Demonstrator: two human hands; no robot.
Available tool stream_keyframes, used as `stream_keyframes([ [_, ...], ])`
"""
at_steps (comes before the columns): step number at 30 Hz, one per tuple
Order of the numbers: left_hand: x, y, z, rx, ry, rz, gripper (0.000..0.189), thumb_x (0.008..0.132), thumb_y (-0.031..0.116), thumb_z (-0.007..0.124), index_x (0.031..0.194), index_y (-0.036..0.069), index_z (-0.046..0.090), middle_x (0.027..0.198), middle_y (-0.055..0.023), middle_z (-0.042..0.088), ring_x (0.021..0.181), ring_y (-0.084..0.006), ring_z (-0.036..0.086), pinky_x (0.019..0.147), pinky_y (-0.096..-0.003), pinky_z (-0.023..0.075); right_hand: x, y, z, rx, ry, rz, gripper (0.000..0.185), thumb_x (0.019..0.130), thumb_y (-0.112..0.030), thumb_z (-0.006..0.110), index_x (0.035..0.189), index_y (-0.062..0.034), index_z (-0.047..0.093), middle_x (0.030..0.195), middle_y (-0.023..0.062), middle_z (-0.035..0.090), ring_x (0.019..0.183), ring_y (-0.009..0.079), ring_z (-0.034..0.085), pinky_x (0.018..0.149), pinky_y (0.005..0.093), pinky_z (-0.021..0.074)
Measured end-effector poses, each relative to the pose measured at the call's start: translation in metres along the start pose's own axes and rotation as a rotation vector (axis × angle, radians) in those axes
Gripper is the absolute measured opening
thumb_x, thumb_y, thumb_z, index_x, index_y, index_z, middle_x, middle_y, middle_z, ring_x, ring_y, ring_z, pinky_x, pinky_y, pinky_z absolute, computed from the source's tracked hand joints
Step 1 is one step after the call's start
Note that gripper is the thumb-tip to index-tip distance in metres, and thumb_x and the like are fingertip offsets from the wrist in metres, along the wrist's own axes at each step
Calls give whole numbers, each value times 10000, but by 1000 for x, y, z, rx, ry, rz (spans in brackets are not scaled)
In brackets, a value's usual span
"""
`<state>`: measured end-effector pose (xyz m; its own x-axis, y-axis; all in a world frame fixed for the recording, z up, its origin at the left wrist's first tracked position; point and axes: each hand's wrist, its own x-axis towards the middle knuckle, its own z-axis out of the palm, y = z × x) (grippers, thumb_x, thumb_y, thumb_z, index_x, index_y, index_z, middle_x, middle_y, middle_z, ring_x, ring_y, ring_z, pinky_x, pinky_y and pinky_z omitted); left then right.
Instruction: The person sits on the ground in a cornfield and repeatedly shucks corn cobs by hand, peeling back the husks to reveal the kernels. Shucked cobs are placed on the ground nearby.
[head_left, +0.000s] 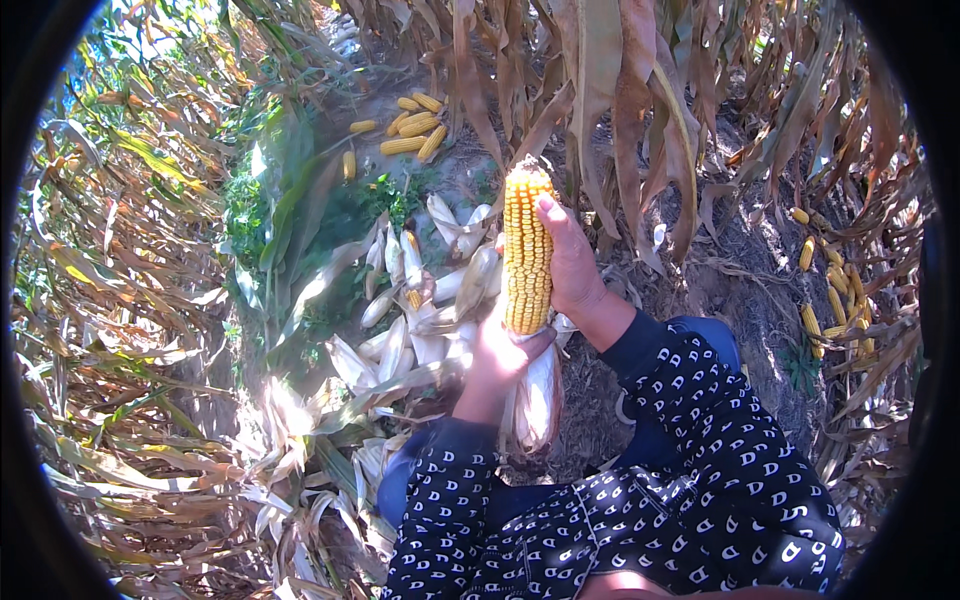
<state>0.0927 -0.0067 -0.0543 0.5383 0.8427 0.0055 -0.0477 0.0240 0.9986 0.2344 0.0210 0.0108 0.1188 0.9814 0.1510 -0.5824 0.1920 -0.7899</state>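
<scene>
A large yellow ear of corn (528, 255) stands upright in front of me, its kernels bare and its pale husk (537, 397) peeled down below it. My right hand (574, 262) grips the cob from the right, thumb lying on the kernels near the top. Around the base, where the husk begins, my left hand (506, 360) is closed. Just left of my hands lies a heap of ears in pale dry husks (420, 322), a few showing yellow kernels.
Husked yellow cobs (409, 135) lie on the soil at the upper left, and another group (840, 292) lies at the right. Dry corn stalks and leaves (630, 97) hang close beyond my hands. Loose husks (285, 427) cover ground at the lower left.
</scene>
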Motion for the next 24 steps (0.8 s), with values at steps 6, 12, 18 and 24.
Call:
stream_keyframes([
  [6,-3,5,3,168,212,164,526,807,147,756,1276,3,564,1144,-121,699,1042,-217,680,930,-341,509,-12,7,4,-26,-105,-60,681,894,-529,700,1280,-22,458,1015,76,613,909,151,651,821,309,554],
  [12,-9,-6,-1,170,346,106,519,804,194,783,1256,34,587,1117,-103,713,1027,-222,696,894,-349,532,-29,20,19,-191,-141,79,683,820,-250,826,1341,-5,458,1161,85,638,1078,159,620,982,329,489],
  [18,-6,-6,0,181,332,231,498,829,145,756,1283,34,583,1186,-124,680,1114,-225,657,947,-354,509,-33,26,24,-593,-202,-242,702,761,-216,844,1307,16,469,1158,126,650,1077,164,625,954,343,496],
  [24,4,-20,2,235,367,306,485,838,140,746,1281,29,583,1198,-127,673,1125,-227,650,949,-353,507,-40,27,28,-812,-277,-303,612,727,-208,845,1217,-6,540,1061,131,663,1005,236,668,887,368,533],
])
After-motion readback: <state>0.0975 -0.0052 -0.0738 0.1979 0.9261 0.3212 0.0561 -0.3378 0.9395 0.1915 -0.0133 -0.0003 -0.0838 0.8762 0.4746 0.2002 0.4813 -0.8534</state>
